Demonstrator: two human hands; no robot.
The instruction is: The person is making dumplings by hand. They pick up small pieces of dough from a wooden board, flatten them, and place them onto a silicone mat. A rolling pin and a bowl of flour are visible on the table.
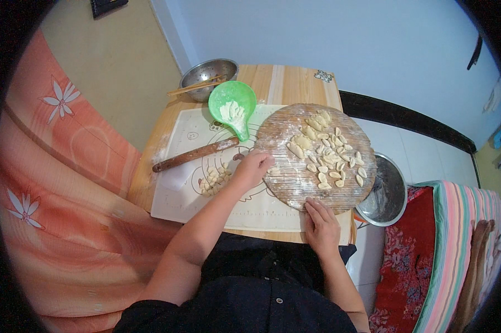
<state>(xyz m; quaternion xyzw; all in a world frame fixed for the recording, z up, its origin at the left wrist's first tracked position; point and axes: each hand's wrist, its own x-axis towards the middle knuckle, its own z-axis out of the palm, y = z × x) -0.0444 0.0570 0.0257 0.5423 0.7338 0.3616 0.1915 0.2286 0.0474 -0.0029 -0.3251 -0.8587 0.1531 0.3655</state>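
Head view: the right hand [321,227] is nearest, by the right end of the surface's near edge, its fingers at the near rim of a round ridged board [286,188]; whether it grips that rim, I cannot tell. The pale mat [250,222] reaches toward the surface's near edge, partly under the board. Further in, the left hand [253,169] is at the board's left rim, fingers curled together; I cannot tell whether they pinch anything. Small dough pieces [214,181] lie on the mat, just left of that hand's wrist. Shaped dough [332,152] covers the board's middle and right, beyond the right hand and right of the left hand. A rolling pin [195,154] angles in from the surface's left edge; past it are a green scoop [233,94] of flour and, at the far-left corner, a metal bowl [197,72].
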